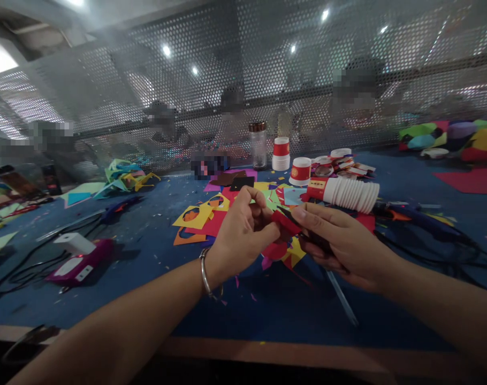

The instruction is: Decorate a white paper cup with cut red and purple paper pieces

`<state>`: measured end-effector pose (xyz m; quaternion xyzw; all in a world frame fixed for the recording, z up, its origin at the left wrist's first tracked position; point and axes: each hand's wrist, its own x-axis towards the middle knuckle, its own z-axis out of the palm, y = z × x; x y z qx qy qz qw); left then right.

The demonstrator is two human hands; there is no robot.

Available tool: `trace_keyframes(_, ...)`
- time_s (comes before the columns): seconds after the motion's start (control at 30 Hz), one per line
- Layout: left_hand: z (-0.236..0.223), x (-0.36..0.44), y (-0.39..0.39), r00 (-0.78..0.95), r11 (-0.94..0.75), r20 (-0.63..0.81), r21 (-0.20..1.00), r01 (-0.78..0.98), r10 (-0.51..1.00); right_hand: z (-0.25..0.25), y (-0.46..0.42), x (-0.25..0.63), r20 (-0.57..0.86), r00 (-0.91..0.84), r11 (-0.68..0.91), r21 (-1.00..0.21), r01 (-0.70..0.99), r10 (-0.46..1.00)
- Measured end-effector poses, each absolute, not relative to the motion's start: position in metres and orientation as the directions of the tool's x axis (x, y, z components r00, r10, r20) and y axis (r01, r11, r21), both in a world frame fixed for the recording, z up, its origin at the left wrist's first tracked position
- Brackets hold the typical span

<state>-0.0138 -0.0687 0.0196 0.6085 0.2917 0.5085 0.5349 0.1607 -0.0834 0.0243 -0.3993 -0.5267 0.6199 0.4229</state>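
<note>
My left hand (243, 227), with a bracelet at its wrist, curls its fingers at the left end of a small red paper piece (287, 221). From the other side my right hand (334, 238) pinches that piece between thumb and fingers. A dark strip (287, 213) lies against the paper, and something dark is partly hidden under my right fingers. Below the hands are yellow paper (295, 253) and a clear glue stick (342, 297). Cut coloured sheets, among them a yellow one with a round hole (193, 216), lie beyond my left hand.
Stacked paper cups (343, 192) lie on their side beyond my right hand, near a glue gun (428, 222) with a cord. Upright cups (301, 171) and a glass jar (258, 147) stand farther back. A purple power strip (81, 262) sits left. A perforated screen (211, 69) rises behind.
</note>
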Motion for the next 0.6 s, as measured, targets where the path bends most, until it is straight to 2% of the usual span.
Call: trace_keyframes(0.6,0.0178,-0.014,-0.0684,0.326,-0.257,0.297,0.953,-0.161,0.898,0.0244,-0.0843,0.1618,-0.061,-0.372,-0.098,-0.992,-0.079,0.926)
